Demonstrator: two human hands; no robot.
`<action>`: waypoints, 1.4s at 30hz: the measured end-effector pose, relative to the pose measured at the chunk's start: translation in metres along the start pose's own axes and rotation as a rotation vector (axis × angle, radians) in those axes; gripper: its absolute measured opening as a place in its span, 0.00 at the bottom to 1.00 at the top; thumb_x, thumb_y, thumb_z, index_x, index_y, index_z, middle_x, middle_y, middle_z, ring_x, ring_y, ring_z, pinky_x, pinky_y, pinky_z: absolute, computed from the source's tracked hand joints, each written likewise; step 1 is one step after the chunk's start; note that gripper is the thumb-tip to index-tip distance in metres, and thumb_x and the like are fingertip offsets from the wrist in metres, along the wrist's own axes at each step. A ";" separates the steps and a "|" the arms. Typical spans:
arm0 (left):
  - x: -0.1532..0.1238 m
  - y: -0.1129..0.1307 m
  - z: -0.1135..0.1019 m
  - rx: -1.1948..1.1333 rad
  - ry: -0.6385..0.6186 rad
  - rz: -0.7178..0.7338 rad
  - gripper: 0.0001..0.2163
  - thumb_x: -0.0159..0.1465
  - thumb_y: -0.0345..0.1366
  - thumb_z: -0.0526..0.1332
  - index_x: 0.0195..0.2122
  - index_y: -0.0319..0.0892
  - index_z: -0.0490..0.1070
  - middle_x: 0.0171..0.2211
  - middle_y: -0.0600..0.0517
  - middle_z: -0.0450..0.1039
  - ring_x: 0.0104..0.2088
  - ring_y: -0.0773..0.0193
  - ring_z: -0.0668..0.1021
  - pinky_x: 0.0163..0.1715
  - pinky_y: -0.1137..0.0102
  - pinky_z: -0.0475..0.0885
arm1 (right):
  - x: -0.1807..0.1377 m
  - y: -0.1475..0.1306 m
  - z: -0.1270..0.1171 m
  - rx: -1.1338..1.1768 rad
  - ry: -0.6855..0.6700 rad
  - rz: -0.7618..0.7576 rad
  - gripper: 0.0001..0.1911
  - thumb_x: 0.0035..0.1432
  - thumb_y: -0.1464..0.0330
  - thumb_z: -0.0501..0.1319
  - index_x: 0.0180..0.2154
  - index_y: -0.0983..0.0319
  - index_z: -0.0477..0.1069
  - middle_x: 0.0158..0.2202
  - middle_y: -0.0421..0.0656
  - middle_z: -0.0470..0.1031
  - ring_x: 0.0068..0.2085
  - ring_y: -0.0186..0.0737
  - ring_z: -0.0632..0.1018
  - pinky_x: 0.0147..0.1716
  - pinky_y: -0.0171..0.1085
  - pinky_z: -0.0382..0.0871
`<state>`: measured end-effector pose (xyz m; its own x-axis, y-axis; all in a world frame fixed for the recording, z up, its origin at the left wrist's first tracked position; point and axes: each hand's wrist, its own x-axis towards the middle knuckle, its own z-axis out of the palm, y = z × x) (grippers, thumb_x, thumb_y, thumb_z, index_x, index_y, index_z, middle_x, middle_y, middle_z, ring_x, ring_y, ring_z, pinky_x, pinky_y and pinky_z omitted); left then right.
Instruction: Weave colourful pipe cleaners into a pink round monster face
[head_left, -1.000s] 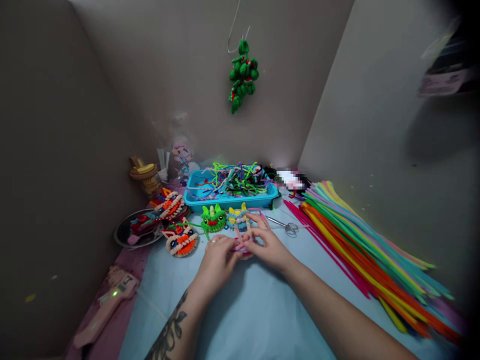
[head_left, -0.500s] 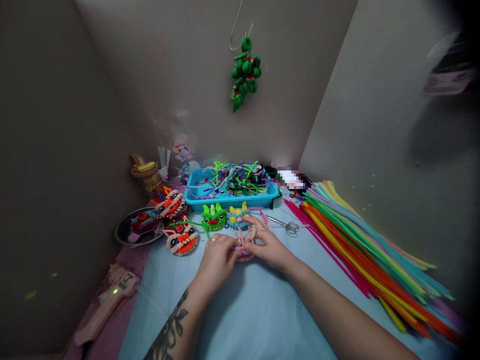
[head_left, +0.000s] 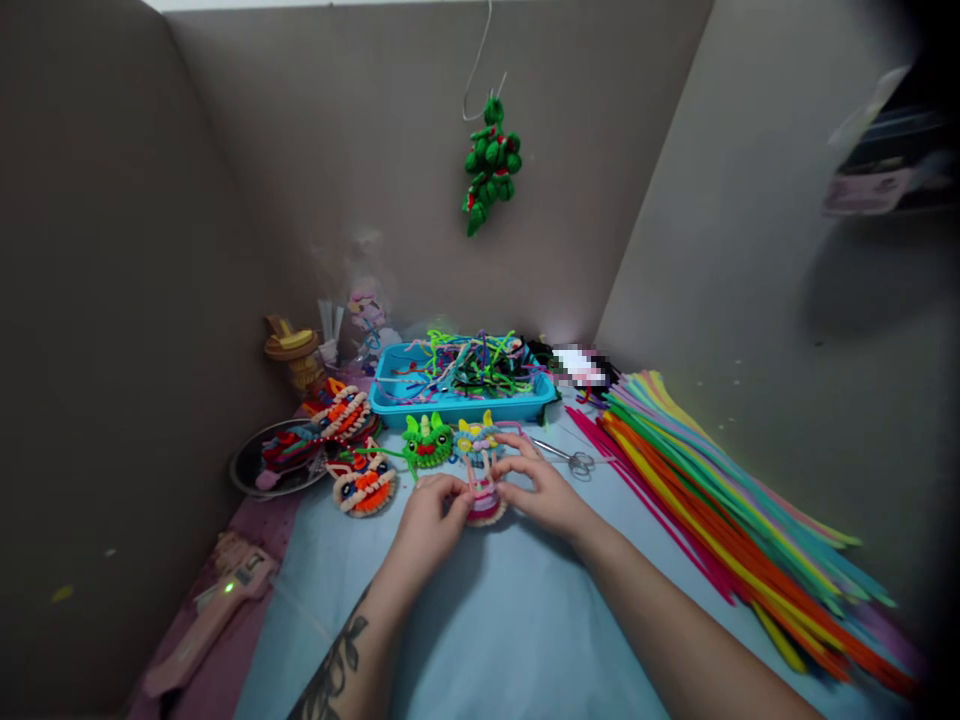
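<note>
Between my hands is a small pink and cream pipe-cleaner piece (head_left: 486,506), with pale stems sticking up from its far side. My left hand (head_left: 435,515) pinches its left edge between thumb and fingers. On the other side my right hand (head_left: 541,492) has its thumb and a finger at the piece's upper right, the other fingers raised and spread. Just beyond lie a green pipe-cleaner animal head (head_left: 427,442) and a blue and yellow one (head_left: 475,440). An orange and cream head (head_left: 365,482) rests to the left.
A blue tray (head_left: 461,410) of pipe-cleaner scraps stands at the back. Scissors (head_left: 577,462) lie right of my hands, beside long coloured pipe cleaners (head_left: 720,510). At left are a metal bowl (head_left: 244,470) and a pink glue gun (head_left: 217,620). A green ornament (head_left: 491,165) hangs on the wall.
My fingers have spread a little, so more of the pink piece shows between them. My right-hand fingers have lifted slightly off its top. The view has tilted up slightly.
</note>
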<state>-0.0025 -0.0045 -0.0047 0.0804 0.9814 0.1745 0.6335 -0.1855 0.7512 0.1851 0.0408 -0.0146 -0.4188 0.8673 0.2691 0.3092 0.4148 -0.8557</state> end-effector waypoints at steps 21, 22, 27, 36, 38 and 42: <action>-0.008 0.014 0.008 0.158 0.052 0.135 0.06 0.61 0.31 0.56 0.28 0.42 0.70 0.30 0.49 0.72 0.37 0.57 0.72 0.42 0.62 0.63 | -0.004 -0.004 0.012 0.002 0.118 -0.005 0.06 0.51 0.71 0.59 0.23 0.60 0.69 0.59 0.46 0.59 0.60 0.48 0.62 0.58 0.50 0.53; -0.008 0.014 0.008 0.165 0.049 0.134 0.06 0.61 0.30 0.55 0.28 0.42 0.70 0.30 0.49 0.72 0.38 0.57 0.71 0.42 0.62 0.63 | -0.004 -0.004 0.012 -0.008 0.118 -0.005 0.06 0.50 0.71 0.59 0.23 0.61 0.69 0.60 0.47 0.58 0.61 0.49 0.61 0.58 0.50 0.52; -0.007 0.012 0.007 0.128 0.051 0.122 0.07 0.62 0.32 0.55 0.27 0.42 0.69 0.29 0.50 0.71 0.37 0.57 0.71 0.41 0.61 0.63 | -0.004 0.000 0.010 -0.005 0.130 0.008 0.04 0.51 0.70 0.61 0.26 0.60 0.72 0.60 0.47 0.60 0.61 0.49 0.61 0.59 0.52 0.51; -0.005 0.007 0.009 -0.006 0.026 0.061 0.07 0.61 0.31 0.55 0.26 0.42 0.67 0.29 0.51 0.72 0.35 0.59 0.71 0.39 0.64 0.63 | -0.002 0.013 0.005 0.263 0.029 0.060 0.11 0.52 0.58 0.63 0.33 0.57 0.76 0.62 0.47 0.58 0.63 0.51 0.60 0.60 0.51 0.52; -0.004 0.005 0.009 -0.039 0.017 0.041 0.08 0.62 0.31 0.54 0.26 0.43 0.67 0.29 0.51 0.72 0.35 0.59 0.71 0.39 0.64 0.63 | -0.002 0.015 0.003 0.294 0.025 0.046 0.13 0.52 0.57 0.63 0.35 0.57 0.76 0.62 0.46 0.59 0.63 0.50 0.60 0.60 0.50 0.53; -0.003 0.002 0.008 -0.060 -0.005 0.007 0.08 0.62 0.32 0.54 0.26 0.42 0.67 0.29 0.51 0.72 0.35 0.59 0.71 0.39 0.64 0.63 | -0.003 0.014 0.004 0.244 0.009 0.033 0.10 0.54 0.59 0.62 0.36 0.57 0.75 0.62 0.46 0.59 0.63 0.49 0.59 0.60 0.50 0.51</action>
<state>0.0052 -0.0072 -0.0089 0.0885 0.9803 0.1769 0.5853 -0.1948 0.7871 0.1875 0.0433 -0.0286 -0.4039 0.8822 0.2423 0.1063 0.3083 -0.9453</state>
